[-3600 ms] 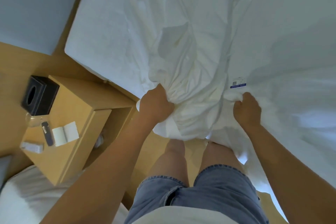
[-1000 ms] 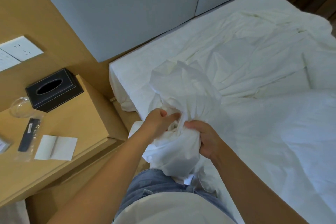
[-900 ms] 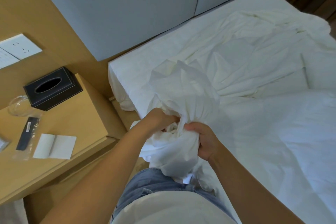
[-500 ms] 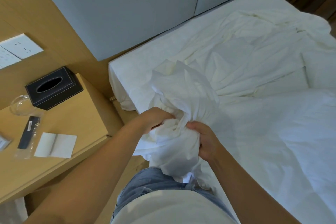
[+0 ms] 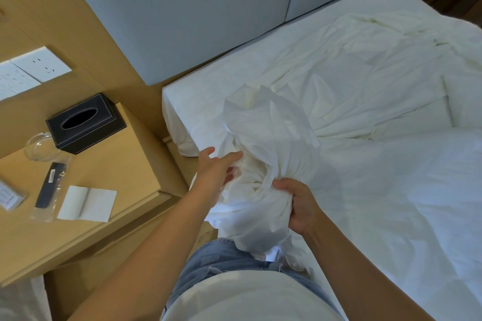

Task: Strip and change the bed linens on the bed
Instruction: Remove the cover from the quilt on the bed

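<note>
The left hand (image 5: 214, 173) has let go of the bunched sheet (image 5: 268, 138); its fingers are now spread, probably reaching for a fresh hold. The right hand (image 5: 298, 207) stays clamped on the gather at the bed (image 5: 198, 101) corner. The bedside table (image 5: 125, 172) crowds the left, so the free room is rightward over the bed.

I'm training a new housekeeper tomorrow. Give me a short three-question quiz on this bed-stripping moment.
1. True or false: the right hand grips the bunched sheet.
2. The black tissue box stands on: A. a chair B. the nightstand C. a shelf
3. Fill in: the left hand has its fingers ____ (curled or straight).

Key: 1 true; 2 B; 3 straight.
</note>
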A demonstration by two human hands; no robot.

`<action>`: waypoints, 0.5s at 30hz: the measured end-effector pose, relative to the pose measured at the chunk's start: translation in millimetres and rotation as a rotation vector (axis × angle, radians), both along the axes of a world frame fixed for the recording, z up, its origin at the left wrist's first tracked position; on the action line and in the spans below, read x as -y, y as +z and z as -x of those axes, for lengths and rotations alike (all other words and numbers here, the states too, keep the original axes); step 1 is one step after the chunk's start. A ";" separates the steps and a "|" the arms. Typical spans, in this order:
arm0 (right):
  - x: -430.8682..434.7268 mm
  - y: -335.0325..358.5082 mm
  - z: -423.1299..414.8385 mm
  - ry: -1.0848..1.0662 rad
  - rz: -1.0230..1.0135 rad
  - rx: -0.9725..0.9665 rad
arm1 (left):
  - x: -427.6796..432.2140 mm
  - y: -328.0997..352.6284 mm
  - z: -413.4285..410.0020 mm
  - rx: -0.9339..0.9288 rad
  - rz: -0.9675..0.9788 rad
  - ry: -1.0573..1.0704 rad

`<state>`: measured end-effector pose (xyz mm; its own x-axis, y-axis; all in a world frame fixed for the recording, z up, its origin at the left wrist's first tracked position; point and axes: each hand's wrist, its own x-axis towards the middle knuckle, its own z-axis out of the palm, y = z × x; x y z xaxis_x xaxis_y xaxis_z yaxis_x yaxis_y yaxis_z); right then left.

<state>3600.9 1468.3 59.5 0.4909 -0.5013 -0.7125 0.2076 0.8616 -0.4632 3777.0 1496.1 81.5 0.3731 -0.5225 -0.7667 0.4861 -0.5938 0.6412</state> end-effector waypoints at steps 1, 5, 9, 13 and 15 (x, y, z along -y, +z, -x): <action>-0.7 0.2 -0.2 -0.001 -0.008 0.000 | -1.9 0.6 -0.6 -0.036 -0.002 -0.009; -1.9 1.6 0.4 -0.013 -0.028 0.028 | -6.2 3.2 -5.0 -0.026 -0.031 -0.270; -1.1 3.6 1.4 -0.004 0.000 0.043 | -3.2 9.7 -5.5 0.051 -0.132 -0.330; 4.1 9.1 -0.6 0.084 0.069 -0.038 | 8.0 12.2 -0.3 0.091 -0.024 -0.061; 6.1 10.7 -1.2 0.105 0.080 -0.073 | 11.4 13.3 7.7 0.122 0.061 0.013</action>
